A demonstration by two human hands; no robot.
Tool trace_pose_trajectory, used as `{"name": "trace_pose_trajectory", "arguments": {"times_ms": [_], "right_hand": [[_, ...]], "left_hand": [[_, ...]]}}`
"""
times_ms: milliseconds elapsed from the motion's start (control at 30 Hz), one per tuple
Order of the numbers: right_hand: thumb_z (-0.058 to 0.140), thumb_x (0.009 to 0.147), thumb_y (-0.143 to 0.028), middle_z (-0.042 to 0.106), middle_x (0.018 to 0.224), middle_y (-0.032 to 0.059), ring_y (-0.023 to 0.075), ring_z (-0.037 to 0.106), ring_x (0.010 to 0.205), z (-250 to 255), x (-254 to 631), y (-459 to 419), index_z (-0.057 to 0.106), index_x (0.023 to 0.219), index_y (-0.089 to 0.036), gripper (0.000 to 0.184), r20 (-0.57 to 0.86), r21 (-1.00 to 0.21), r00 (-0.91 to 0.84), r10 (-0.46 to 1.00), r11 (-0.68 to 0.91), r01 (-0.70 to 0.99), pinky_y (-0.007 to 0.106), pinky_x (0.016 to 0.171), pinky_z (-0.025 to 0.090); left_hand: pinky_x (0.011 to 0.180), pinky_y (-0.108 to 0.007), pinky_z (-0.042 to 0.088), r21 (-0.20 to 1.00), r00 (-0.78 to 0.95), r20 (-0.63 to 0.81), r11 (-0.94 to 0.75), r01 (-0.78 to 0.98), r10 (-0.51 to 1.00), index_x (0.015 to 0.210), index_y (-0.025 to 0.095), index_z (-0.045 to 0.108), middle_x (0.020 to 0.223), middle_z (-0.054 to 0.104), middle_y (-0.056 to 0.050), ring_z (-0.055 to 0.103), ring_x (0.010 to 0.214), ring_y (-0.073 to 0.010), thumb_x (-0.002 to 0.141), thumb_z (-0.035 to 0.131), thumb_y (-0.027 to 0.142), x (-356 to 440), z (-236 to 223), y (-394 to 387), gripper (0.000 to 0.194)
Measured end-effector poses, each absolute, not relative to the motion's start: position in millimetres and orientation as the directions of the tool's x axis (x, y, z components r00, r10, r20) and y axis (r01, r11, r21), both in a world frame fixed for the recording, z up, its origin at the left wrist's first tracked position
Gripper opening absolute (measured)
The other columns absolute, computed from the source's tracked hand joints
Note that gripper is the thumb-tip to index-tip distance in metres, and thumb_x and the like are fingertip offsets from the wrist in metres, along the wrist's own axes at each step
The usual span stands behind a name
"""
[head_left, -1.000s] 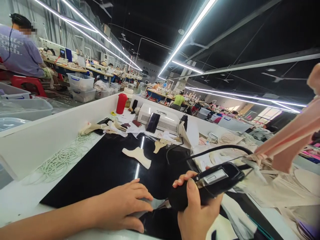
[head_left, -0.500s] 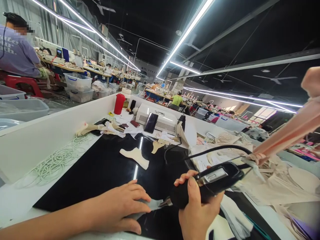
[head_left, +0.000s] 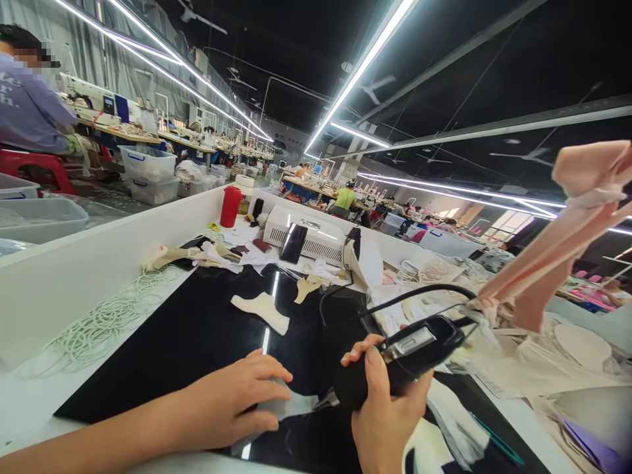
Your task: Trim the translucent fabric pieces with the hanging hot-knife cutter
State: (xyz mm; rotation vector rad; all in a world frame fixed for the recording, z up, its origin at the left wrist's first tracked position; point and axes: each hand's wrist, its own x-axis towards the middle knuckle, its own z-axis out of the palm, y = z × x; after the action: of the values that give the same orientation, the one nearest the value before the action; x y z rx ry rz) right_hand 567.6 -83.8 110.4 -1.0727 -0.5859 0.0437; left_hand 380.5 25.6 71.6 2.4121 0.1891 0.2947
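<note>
1. Glossy black board (head_left: 197, 336), cream cutout (head_left: 264, 313) on top.
2. My left hand (head_left: 227, 401), fingers loosely spread at a translucent piece (head_left: 299, 405).
3. My right hand (head_left: 388, 411), wrapped round a black tool (head_left: 402, 370), tip at the piece.
4. Room: strip lights (head_left: 358, 79), workstations (head_left: 116, 128).

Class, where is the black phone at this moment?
In the head view, the black phone stands tilted at the front of the white vented machine, beyond the black mat and right of the red bottle.
</note>
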Motion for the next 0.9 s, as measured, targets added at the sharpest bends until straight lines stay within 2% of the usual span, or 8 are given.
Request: {"name": "trace_pose_trajectory", "arguments": {"times_ms": [133, 233, 400, 567, 633, 700, 800, 900], "right_hand": [[0.081, 0.085, -0.037, 0.067, 0.086, -0.0052, 0.0126, 0.062, 0.061, 110.2, 573.6, -86.7, 0.052, 0.102, -0.026, 0.036, 0.490, -0.828, 0.812, 0.317, 0.460, 0.320, 0.029, 0.063, 0.056], [0.078, 0.088, -0.043, 0.068, 0.093, -0.0022, 0.0146, 0.065, 0.067, 113.0, 578.8, -90.4, 0.053, 0.108, -0.025, 0.036, 0.525, -0.835, 0.769, 0.364, 0.394, 0.384, 0.032, 0.071, 0.057], [0.064, 0.093, -0.061, 0.065, 0.118, 0.0048, 0.0246, 0.063, 0.107, 116.5, 593.1, -98.4, 0.058, 0.129, -0.027, 0.050, 0.527, -0.842, 0.725, 0.444, 0.159, 0.515, 0.040, 0.093, 0.049], [0.058, 0.095, -0.063, 0.056, 0.103, 0.0035, 0.0220, 0.055, 0.085, 113.2, 605.4, -105.7, 0.059, 0.137, -0.026, 0.056, 0.661, -0.704, 0.667, 0.344, -0.022, 0.709, 0.038, 0.079, 0.045], [0.064, 0.094, -0.058, 0.057, 0.106, 0.0042, 0.0207, 0.054, 0.082, 107.3, 604.6, -106.9, 0.052, 0.146, -0.025, 0.063, 0.737, -0.651, 0.635, 0.233, -0.010, 0.759, 0.038, 0.080, 0.045], [0.067, 0.096, -0.047, 0.060, 0.106, 0.0037, 0.0195, 0.055, 0.081, 96.2, 598.5, -106.0, 0.054, 0.141, -0.027, 0.051, 0.803, -0.583, 0.563, 0.194, 0.063, 0.810, 0.035, 0.082, 0.046], [0.053, 0.106, -0.038, 0.067, 0.110, 0.0031, 0.0196, 0.063, 0.093, 70.3, 581.6, -99.4, 0.060, 0.129, -0.031, 0.025, 0.802, -0.518, 0.400, 0.444, 0.183, 0.835, 0.032, 0.090, 0.049], [0.047, 0.107, -0.046, 0.071, 0.120, 0.0033, 0.0222, 0.066, 0.110, 42.4, 567.3, -88.4, 0.060, 0.133, -0.034, 0.032, 0.691, -0.554, 0.280, 0.667, 0.239, 0.797, 0.032, 0.098, 0.049]], "left_hand": [[0.123, -0.053, 0.035, 0.631, 0.881, 0.205, -0.746, 0.214, 0.426, 0.126, 0.026, 0.069, 0.145, 0.060, -0.007, 0.050, 0.140, -0.0296, 0.098, 0.065, 0.020, 383.4, 58.0, 31.3, 0.029], [0.116, -0.049, 0.043, 0.635, 0.860, 0.182, -0.725, 0.268, 0.477, 0.115, 0.024, 0.069, 0.141, 0.061, -0.007, 0.049, 0.139, -0.0299, 0.091, 0.070, 0.015, 387.1, 54.4, 33.2, 0.025], [0.110, -0.041, 0.044, 0.703, 0.840, 0.171, -0.661, 0.263, 0.515, 0.091, 0.024, 0.063, 0.132, 0.065, -0.003, 0.052, 0.134, -0.0259, 0.088, 0.068, 0.010, 388.5, 52.1, 34.1, 0.015], [0.107, -0.037, 0.043, 0.752, 0.837, 0.199, -0.627, 0.202, 0.509, 0.085, 0.024, 0.061, 0.127, 0.066, -0.002, 0.054, 0.130, -0.0247, 0.088, 0.063, 0.012, 387.2, 47.1, 37.6, 0.013], [0.108, -0.037, 0.042, 0.773, 0.840, 0.201, -0.608, 0.180, 0.505, 0.085, 0.023, 0.059, 0.123, 0.068, -0.002, 0.056, 0.126, -0.0241, 0.087, 0.062, 0.014, 387.4, 48.5, 38.6, 0.010], [0.115, -0.041, 0.035, 0.791, 0.839, 0.193, -0.586, 0.174, 0.510, 0.086, 0.024, 0.059, 0.114, 0.070, -0.001, 0.060, 0.117, -0.0227, 0.088, 0.061, 0.017, 387.9, 51.6, 38.9, 0.007], [0.121, -0.044, 0.025, 0.795, 0.833, 0.161, -0.569, 0.208, 0.530, 0.090, 0.025, 0.061, 0.097, 0.070, 0.003, 0.063, 0.100, -0.0197, 0.092, 0.060, 0.026, 388.6, 58.5, 38.5, 0.003], [0.096, -0.033, 0.044, 0.808, 0.820, 0.118, -0.534, 0.249, 0.560, 0.090, 0.024, 0.065, 0.088, 0.068, 0.004, 0.062, 0.086, -0.0184, 0.092, 0.060, 0.031, 389.1, 67.1, 38.2, 0.009]]}}
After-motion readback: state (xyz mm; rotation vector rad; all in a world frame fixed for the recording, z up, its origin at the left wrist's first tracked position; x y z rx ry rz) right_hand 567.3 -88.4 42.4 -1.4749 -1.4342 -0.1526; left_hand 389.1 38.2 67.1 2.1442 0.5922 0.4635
